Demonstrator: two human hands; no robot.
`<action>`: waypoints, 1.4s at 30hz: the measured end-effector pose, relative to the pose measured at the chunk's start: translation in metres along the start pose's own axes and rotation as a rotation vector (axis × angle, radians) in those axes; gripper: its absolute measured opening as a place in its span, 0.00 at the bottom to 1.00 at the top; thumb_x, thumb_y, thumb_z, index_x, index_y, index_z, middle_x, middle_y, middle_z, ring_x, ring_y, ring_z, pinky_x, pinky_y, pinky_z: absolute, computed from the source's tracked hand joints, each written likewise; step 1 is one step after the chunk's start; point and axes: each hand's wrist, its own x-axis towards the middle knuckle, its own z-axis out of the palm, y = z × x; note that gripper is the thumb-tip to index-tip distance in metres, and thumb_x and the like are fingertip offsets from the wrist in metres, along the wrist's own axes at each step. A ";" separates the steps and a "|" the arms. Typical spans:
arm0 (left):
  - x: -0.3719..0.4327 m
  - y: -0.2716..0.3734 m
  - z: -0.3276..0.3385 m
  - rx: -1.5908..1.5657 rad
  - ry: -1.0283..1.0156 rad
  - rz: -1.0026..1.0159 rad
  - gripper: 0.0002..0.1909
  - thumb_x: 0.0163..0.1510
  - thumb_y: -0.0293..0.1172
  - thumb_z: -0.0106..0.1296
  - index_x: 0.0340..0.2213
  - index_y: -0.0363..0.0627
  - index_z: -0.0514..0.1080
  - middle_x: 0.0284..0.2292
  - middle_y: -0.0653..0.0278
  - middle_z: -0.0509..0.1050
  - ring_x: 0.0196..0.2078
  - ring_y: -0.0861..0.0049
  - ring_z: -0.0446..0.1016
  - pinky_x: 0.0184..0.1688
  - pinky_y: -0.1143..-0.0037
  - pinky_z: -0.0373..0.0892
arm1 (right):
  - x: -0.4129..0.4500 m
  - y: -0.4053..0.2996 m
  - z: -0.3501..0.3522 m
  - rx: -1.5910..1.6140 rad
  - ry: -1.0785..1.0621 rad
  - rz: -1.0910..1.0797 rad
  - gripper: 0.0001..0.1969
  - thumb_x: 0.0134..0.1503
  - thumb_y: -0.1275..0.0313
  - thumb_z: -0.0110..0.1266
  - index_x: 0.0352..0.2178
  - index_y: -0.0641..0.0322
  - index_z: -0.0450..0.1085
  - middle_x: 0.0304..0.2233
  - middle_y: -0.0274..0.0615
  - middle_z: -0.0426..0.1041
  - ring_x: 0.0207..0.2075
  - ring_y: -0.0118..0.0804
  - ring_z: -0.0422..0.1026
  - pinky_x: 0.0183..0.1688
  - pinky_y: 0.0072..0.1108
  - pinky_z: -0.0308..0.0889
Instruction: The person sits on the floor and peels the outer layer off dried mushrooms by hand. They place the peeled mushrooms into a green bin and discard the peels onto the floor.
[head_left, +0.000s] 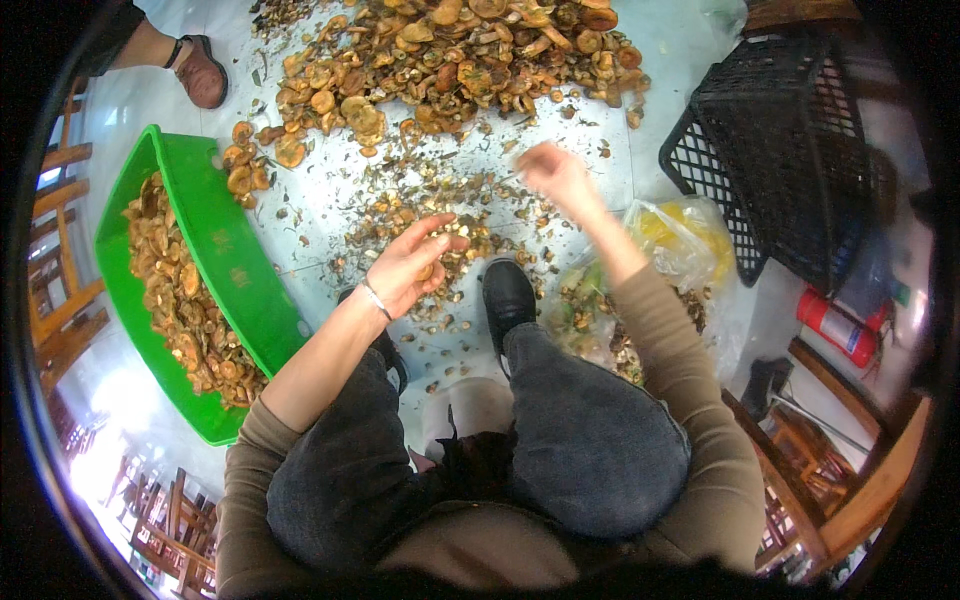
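My left hand (409, 266), palm up with a bracelet at the wrist, holds a small orange-brown mushroom (424, 274) against its curled lower fingers. Raised to the right and blurred, my right hand (553, 174) is near the front of a large mushroom pile (465, 67); whether its fingers hold anything is unclear. Beneath both hands, trimmed stem pieces and debris (390, 214) are scattered on the pale tiled floor. On the left, a green plastic crate (225, 247) contains many mushrooms (187, 300).
A small mushroom group (244, 166) lies beside the green crate. At right are clear plastic bags (679, 232) with yellow material and scraps, black plastic crates (780, 150) and a red fire extinguisher (836, 326). Another person's shoe (202, 75) is at upper left. Wooden chairs stand on both sides.
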 end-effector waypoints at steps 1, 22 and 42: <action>-0.001 -0.001 0.001 -0.007 0.015 0.004 0.19 0.50 0.35 0.43 0.43 0.44 0.56 0.36 0.61 0.66 0.17 0.88 0.58 0.18 0.88 0.55 | -0.018 -0.027 0.019 -0.048 -0.119 0.003 0.10 0.40 0.76 0.49 0.29 0.64 0.66 0.27 0.39 0.70 0.29 0.27 0.68 0.32 0.18 0.65; -0.002 -0.005 -0.014 -0.132 -0.248 -0.069 0.13 0.52 0.37 0.37 0.20 0.42 0.61 0.21 0.63 0.65 0.18 0.79 0.63 0.18 0.83 0.58 | 0.043 0.037 -0.032 -0.669 0.245 -0.124 0.11 0.43 0.67 0.49 0.29 0.59 0.66 0.29 0.48 0.67 0.31 0.48 0.67 0.33 0.31 0.64; 0.007 -0.011 -0.003 -0.130 0.000 -0.012 0.10 0.52 0.37 0.40 0.31 0.44 0.59 0.26 0.63 0.66 0.19 0.84 0.61 0.19 0.85 0.56 | -0.052 -0.051 0.057 0.354 -0.356 -0.002 0.07 0.46 0.74 0.50 0.27 0.66 0.66 0.22 0.38 0.71 0.24 0.25 0.69 0.25 0.15 0.64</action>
